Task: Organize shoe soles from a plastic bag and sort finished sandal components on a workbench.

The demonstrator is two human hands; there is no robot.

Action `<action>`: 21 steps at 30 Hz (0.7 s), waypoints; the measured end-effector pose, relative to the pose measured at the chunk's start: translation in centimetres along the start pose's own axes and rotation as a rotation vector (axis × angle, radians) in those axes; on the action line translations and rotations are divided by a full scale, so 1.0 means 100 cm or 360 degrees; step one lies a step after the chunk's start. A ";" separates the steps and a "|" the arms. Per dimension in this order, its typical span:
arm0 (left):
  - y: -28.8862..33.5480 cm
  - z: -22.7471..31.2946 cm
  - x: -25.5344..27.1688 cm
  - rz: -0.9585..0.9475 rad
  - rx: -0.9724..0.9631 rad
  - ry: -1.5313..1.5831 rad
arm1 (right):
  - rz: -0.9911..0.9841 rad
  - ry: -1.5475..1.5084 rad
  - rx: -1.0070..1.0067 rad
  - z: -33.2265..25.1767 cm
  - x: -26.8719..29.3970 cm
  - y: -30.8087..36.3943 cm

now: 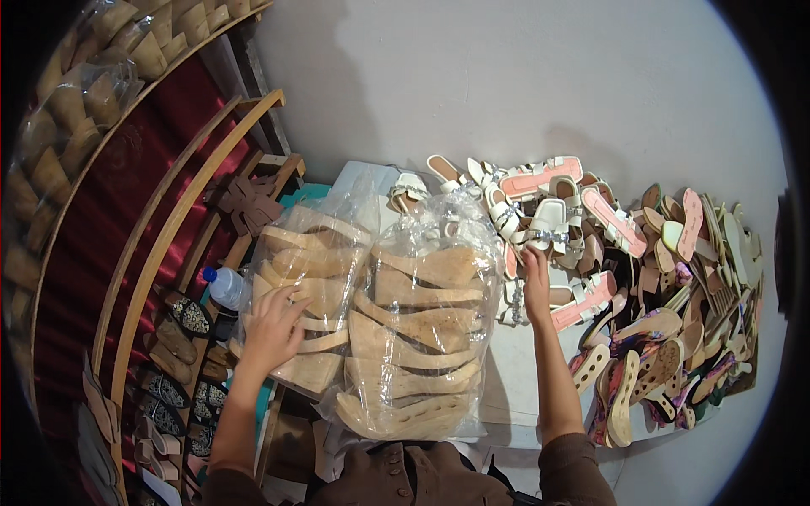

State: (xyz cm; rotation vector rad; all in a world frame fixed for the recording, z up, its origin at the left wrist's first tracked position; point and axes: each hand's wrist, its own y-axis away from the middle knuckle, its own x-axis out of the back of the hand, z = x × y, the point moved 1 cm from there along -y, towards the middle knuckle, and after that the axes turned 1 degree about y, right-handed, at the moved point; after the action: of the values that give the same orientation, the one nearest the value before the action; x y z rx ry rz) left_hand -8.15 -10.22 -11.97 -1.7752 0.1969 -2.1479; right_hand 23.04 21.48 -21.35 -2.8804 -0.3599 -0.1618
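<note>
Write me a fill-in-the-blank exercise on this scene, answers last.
1. Of two clear plastic bags of tan wedge-shaped soles, the bare left hand lies on the ____ one.
2. The bare right hand is at open-toed sandals strapped in ____.
3. The clear plastic bottle has a ____ cap.

Missing words: left; white; blue.

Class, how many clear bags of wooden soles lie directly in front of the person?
2. The left bag lies under the left hand; the right bag beside it, left of the right hand. Others may be hidden underneath.
</note>
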 end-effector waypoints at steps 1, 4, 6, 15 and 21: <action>-0.020 0.005 -0.005 0.0018 -0.0064 0.0130 | -0.0060 0.0016 -0.0067 0.000 -0.004 -0.017; -0.072 0.021 -0.034 0.0070 -0.0134 0.0511 | -0.0301 0.0150 -0.0260 -0.002 -0.026 -0.054; -0.106 0.032 -0.057 0.0001 -0.0085 0.0625 | -0.0515 0.0288 -0.0429 -0.008 -0.032 -0.072; -0.201 0.030 -0.146 -0.0068 0.0140 0.0504 | -0.0971 0.0640 -0.0527 0.008 -0.069 -0.089; -0.229 0.026 -0.188 -0.0601 0.0535 0.0760 | -0.1341 0.0864 -0.0320 0.028 -0.074 -0.094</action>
State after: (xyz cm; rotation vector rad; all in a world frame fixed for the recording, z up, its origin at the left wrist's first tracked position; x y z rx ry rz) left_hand -6.70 17.91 -21.39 -1.1625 -0.3959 -2.6511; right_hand 13.69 29.31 -23.01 -2.5036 -1.4551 -1.1275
